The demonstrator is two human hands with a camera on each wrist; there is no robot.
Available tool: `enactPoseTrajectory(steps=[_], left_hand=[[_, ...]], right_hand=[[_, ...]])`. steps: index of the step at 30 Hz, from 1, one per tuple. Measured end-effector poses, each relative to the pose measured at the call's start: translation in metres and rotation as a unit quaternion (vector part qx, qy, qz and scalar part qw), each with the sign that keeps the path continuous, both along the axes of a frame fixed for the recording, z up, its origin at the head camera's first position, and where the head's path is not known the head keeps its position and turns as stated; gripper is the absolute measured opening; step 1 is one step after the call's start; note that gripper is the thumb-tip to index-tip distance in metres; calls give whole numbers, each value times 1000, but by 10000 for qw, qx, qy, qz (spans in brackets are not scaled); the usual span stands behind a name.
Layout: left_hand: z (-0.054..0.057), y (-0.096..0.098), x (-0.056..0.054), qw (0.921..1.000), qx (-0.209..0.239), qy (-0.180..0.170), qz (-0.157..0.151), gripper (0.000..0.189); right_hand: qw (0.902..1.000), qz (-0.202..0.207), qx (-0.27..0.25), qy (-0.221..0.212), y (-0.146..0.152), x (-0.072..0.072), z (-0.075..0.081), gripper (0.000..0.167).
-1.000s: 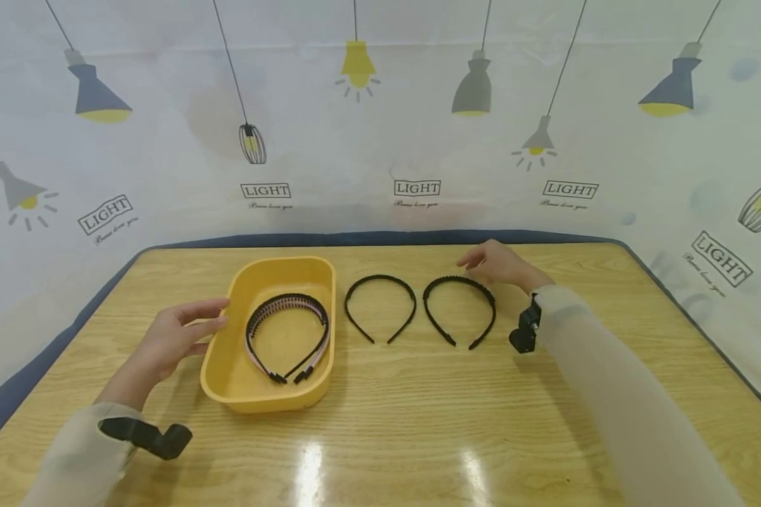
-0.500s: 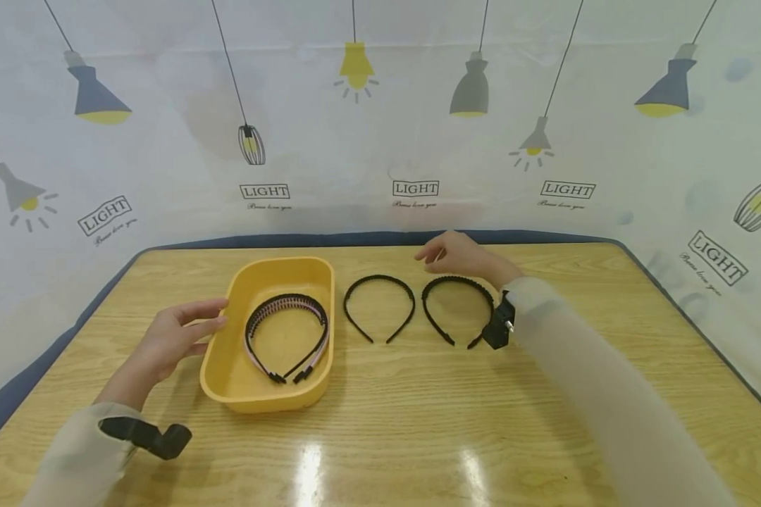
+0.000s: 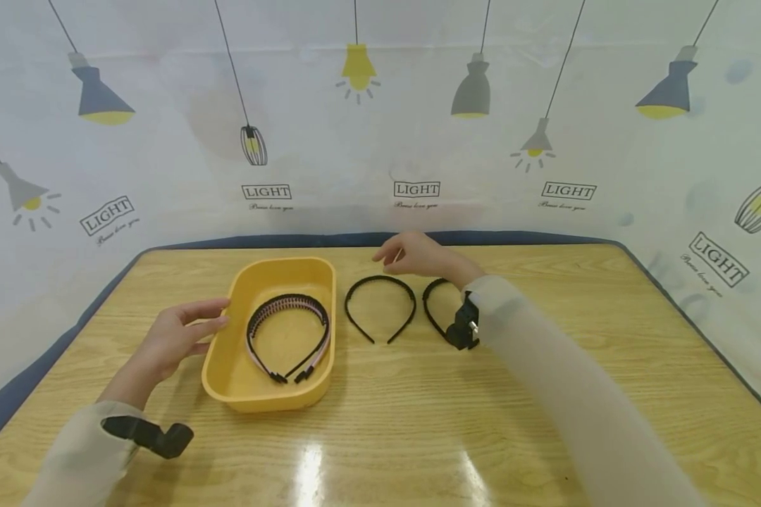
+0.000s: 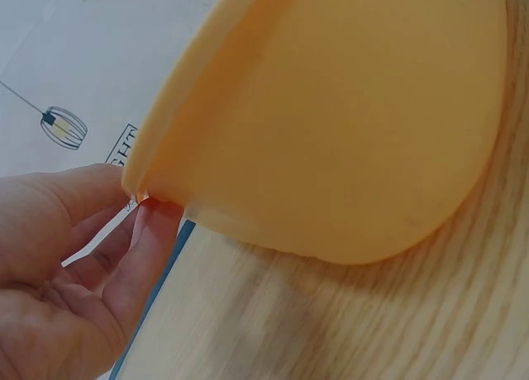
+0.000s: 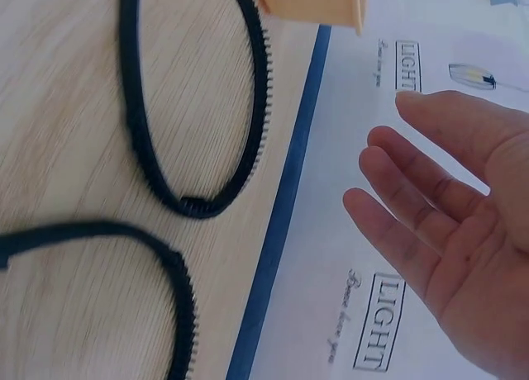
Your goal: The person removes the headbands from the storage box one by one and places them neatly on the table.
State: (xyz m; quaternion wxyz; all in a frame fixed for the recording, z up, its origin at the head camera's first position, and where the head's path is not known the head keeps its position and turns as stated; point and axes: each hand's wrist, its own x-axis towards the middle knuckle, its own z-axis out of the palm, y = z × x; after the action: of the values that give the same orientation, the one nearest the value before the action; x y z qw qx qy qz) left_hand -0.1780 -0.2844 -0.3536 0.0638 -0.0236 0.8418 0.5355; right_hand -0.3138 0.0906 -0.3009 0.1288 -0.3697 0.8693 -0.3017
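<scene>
At the left of the table, my left hand (image 3: 168, 338) holds the rim of a yellow plastic basin (image 3: 228, 391) with thumb and finger; the left wrist view shows its fingertips at the rim (image 4: 178, 107). Inside lie a black headband (image 3: 322, 313) and a pink one (image 3: 277, 304), overlapping. Two black headbands are on the table to the right. My right hand (image 3: 415, 255), fingers loosely bent and holding nothing, hovers just behind the nearer-to-basin headband (image 3: 380, 277). My right wrist and its camera partly cover the other headband (image 3: 428, 310).
The wooden table (image 3: 380, 436) ends at a dark blue strip (image 3: 545, 236) along the back. Behind it hangs a white backdrop (image 3: 330, 141) printed with lamps. Black wrist cameras are strapped over both pale sleeves.
My right hand has moved left, from behind the right-hand headband to behind the one nearer the basin. My left hand, the basin and the headbands have stayed where they were.
</scene>
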Motion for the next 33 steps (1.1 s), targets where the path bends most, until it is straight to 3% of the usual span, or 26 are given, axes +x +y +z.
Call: enactPoseTrajectory(steps=[15, 33], left_hand=[[-1, 1, -1, 10000, -45, 10, 8, 60], [-3, 0, -1, 10000, -41, -42, 71, 59]], right_hand=[[9985, 518, -95, 132, -44, 9, 9, 27], [9955, 927, 171, 100, -102, 26, 8, 27]])
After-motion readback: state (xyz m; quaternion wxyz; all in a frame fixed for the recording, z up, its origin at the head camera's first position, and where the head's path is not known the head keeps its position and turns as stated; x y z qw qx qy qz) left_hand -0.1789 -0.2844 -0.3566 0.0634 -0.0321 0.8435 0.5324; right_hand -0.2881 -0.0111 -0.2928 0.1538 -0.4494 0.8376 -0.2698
